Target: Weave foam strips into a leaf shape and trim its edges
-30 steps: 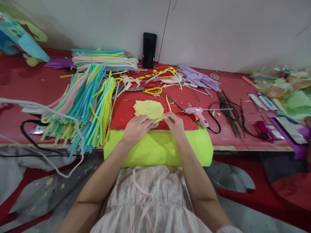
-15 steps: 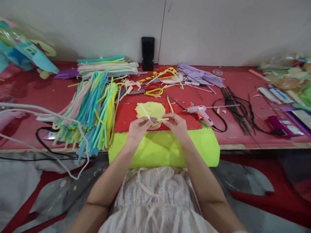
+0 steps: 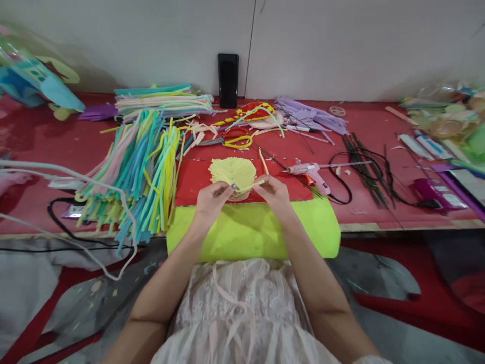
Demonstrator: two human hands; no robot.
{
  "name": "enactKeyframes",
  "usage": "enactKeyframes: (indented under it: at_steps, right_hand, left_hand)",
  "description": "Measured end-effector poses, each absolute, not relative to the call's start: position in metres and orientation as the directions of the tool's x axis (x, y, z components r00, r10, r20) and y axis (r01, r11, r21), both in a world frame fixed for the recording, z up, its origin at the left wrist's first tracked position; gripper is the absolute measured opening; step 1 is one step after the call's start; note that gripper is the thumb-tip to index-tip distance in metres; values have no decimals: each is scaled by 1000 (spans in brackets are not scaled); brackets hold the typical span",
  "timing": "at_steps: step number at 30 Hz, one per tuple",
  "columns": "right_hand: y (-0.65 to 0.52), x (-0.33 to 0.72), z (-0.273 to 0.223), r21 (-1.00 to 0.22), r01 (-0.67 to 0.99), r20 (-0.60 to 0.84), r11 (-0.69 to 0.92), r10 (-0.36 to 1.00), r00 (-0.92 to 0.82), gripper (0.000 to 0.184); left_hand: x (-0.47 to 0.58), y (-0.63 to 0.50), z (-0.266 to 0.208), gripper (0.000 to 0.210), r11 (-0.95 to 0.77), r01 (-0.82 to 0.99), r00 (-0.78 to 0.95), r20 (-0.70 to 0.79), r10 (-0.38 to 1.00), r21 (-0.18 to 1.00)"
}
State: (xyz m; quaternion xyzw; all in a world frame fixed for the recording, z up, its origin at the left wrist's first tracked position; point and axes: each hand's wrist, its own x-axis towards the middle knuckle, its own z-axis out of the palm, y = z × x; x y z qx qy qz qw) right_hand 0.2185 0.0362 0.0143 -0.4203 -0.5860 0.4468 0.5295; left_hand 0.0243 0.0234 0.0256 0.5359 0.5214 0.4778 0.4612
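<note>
A pale yellow, leaf-shaped piece [image 3: 233, 171] made of rows of pipe cleaners lies on a red board [image 3: 193, 184]. At its lower left edge is my left hand [image 3: 212, 202], thumb and forefinger pinched together. Something small and shiny shows at that thumb's tip, and whatever the fingers hold is hidden. My right hand [image 3: 275, 196] pinches a short pale yellow pipe cleaner [image 3: 259, 183] by the lower right edge of the piece. A pink hot glue gun [image 3: 312, 174] rests to the right of this hand, its nozzle pointing left.
Bundles of coloured pipe cleaners [image 3: 140, 162] lie left, purple ones [image 3: 310, 115] behind. Yellow-handled scissors [image 3: 237, 141] sit beyond the board. A black phone [image 3: 228, 81] leans on the wall. A white cable [image 3: 131, 212] loops at left; a bright yellow-green cushion [image 3: 250, 232] is in front.
The pale yellow strip that stuck up by my left fingers no longer shows. Both hands remain at the leaf-shaped piece's near edge, and the whole view has shifted slightly.
</note>
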Motion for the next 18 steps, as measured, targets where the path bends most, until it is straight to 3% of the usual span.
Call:
enactKeyframes:
  at_steps: [3,6,11,14,18]
  right_hand:
    - [36,220,17,-989,-82,128,120,987,-98,25]
    - [36,222,17,-993,-122,24,4,986,-164,25]
    - [39,219,11,-996,-56,-63,-75,979,-194,29]
    - [42,215,8,-996,21,-91,-89,974,-207,33]
    - [40,208,9,-992,121,-71,-46,975,-209,30]
  left_hand:
    - [22,20,24,27,-31,145,89,18,996,989]
    - [20,14,23,24,-85,219,65,72,995,972]
    - [9,8,20,20,-287,573,-73,397,915,767]
    - [-1,5,15,23,-376,667,34,478,878,643]
    - [-6,-5,8,44,-465,727,263,420,868,505]
